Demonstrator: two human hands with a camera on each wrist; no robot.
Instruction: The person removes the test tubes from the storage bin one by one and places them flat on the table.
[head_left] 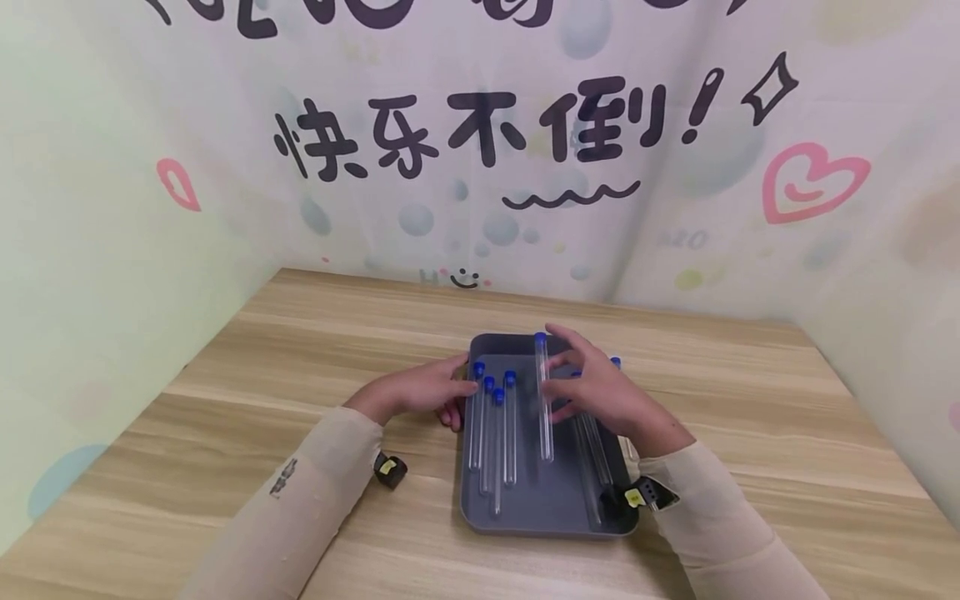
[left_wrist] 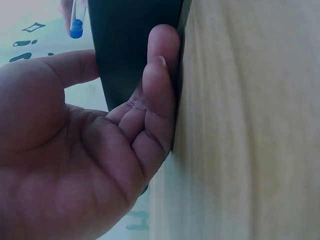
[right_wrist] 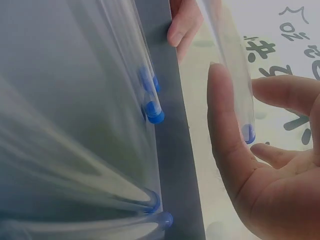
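My right hand [head_left: 600, 392] pinches a clear test tube [head_left: 544, 408] with a blue cap, held nearly upright above the grey tray [head_left: 551, 521]. In the right wrist view this test tube [right_wrist: 235, 75] sits between thumb and fingers, cap near the palm. My left hand [head_left: 420, 390] grips the tray's left side. The left wrist view has its curled fingers [left_wrist: 159, 90] against the tray's outer wall [left_wrist: 127, 45], thumb over the rim. Several capped tubes [head_left: 487, 450] lie together at the tray's left; more tubes [head_left: 592, 458] lie at its right, partly hidden by my right hand.
The tray stands on a wood-grain table [head_left: 300, 350]. Behind it hangs a white cloth [head_left: 420, 225] printed with dark lettering and bubbles; pale walls flank the table. Black wrist cameras sit on my left sleeve [head_left: 322, 467] and right sleeve [head_left: 720, 517].
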